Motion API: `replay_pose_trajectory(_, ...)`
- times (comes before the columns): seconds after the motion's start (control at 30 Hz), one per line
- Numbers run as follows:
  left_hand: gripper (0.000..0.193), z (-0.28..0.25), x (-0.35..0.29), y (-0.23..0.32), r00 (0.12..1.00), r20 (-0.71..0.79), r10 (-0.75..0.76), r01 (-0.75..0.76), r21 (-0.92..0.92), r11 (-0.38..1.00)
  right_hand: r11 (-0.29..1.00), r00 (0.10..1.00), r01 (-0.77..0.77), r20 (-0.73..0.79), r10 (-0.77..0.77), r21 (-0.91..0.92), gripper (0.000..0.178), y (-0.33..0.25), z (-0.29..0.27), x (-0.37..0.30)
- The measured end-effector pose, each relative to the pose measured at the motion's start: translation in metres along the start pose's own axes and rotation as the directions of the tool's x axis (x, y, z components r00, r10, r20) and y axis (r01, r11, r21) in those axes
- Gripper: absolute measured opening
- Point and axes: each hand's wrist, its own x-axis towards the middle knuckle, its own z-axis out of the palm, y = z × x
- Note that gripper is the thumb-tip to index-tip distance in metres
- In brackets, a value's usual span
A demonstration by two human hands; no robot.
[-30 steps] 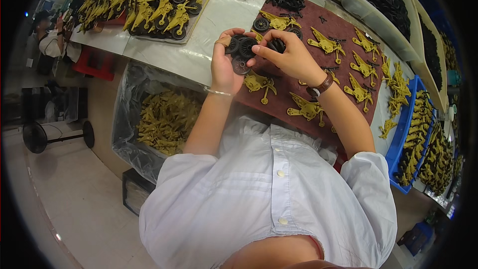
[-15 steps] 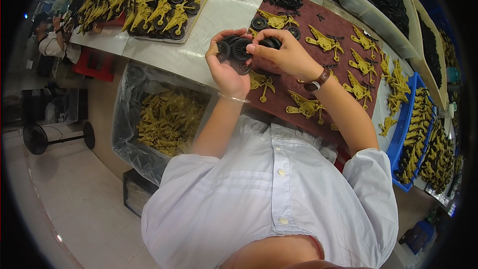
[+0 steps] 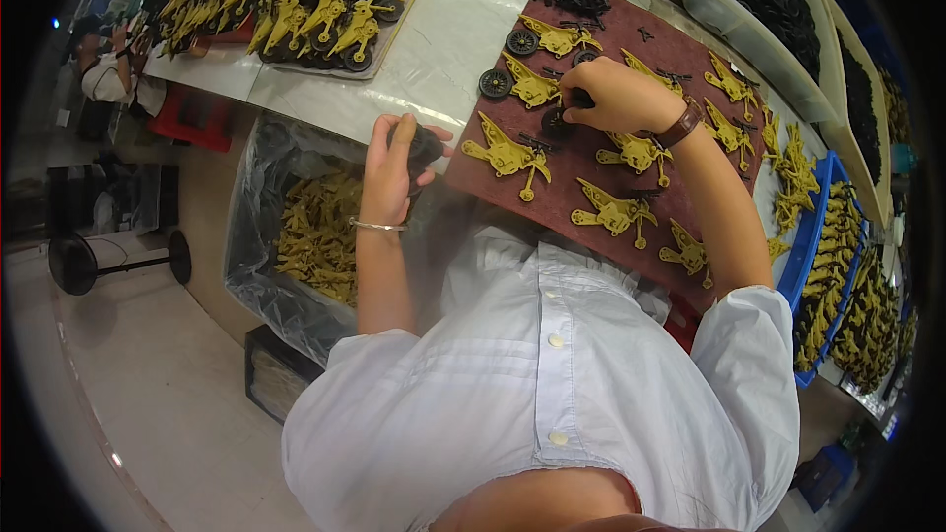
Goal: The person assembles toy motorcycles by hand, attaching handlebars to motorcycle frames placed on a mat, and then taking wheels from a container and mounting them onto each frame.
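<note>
- The step in hand seems to be laying black wheels at both ends of each yellow frame (image 3: 532, 87) on the brown mat (image 3: 552, 201); the upper two have a wheel (image 3: 495, 84) at their left ends.
- The right hand (image 3: 626, 97) is curled around dark wheels (image 3: 581, 99) above that second frame's right end; another wheel (image 3: 555, 124) is just below its fingertips, though whether they touch cannot be told.
- The left hand (image 3: 387, 177) is clamped on a bunch of wheels (image 3: 424, 146), left of the mat and apart from the right hand.
- The next move likely calls for a light release that leaves the frame unshifted; the nearer frame (image 3: 506, 156) shows no wheels beside it.
</note>
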Motion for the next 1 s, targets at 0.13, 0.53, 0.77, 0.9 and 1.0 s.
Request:
replay_pose_trajectory(0.13, 0.027, -0.006, -0.006, -0.004, 1.0, -0.001, -0.019, 0.019, 0.105, 0.994, 0.988, 0.993, -0.109, -0.047, 0.105, -0.106, 0.019, -0.002, 0.007, 0.003)
replay_pose_trajectory(0.53, 0.051, 0.05, -0.013, 0.006, 0.94, 0.3, -0.164, 0.181, -0.028, 0.983, 0.863, 0.997, 0.049, -0.071, -0.015, 0.503, 0.02, -0.076, 0.028, 0.027)
replay_pose_trajectory(0.77, 0.031, 0.006, -0.012, -0.01, 0.955, 0.288, -0.077, 0.205, -0.448, 0.87, 0.799, 0.984, 0.01, -0.149, 0.099, 0.601, 0.02, -0.063, 0.029, 0.039)
replay_pose_trajectory(0.9, 0.033, -0.028, -0.013, -0.02, 0.999, 0.031, -0.04, 0.05, -0.517, 0.854, 0.924, 0.977, 0.148, -0.198, -0.081, 0.351, 0.017, -0.055, 0.057, 0.047)
replay_pose_trajectory(1.0, 0.038, -0.038, -0.015, -0.021, 0.999, -0.032, -0.027, 0.007, -0.507, 0.862, 0.962, 0.992, 0.032, -0.122, 0.001, 0.271, 0.017, -0.061, 0.068, 0.054)
